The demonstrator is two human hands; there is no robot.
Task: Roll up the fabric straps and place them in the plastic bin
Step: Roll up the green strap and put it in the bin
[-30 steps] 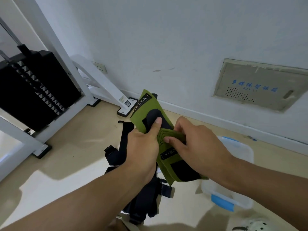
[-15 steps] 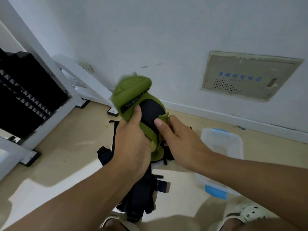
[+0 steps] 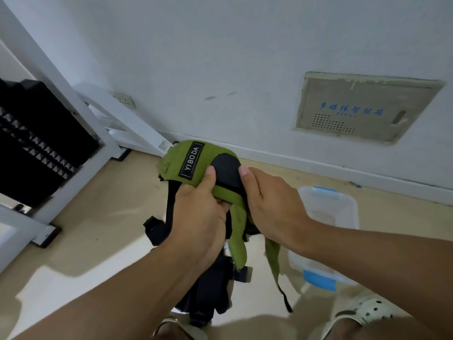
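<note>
We note both hands clamped on the green strap (image 3: 193, 163): left hand (image 3: 198, 217), right hand (image 3: 274, 204). Its tails hang floorward; plastic bin (image 3: 343, 207) lies rightward, near the wall.

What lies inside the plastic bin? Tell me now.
The plastic bin shows only its bare translucent bottom. The right hand and forearm cover its near-left part, so anything there is hidden.
</note>
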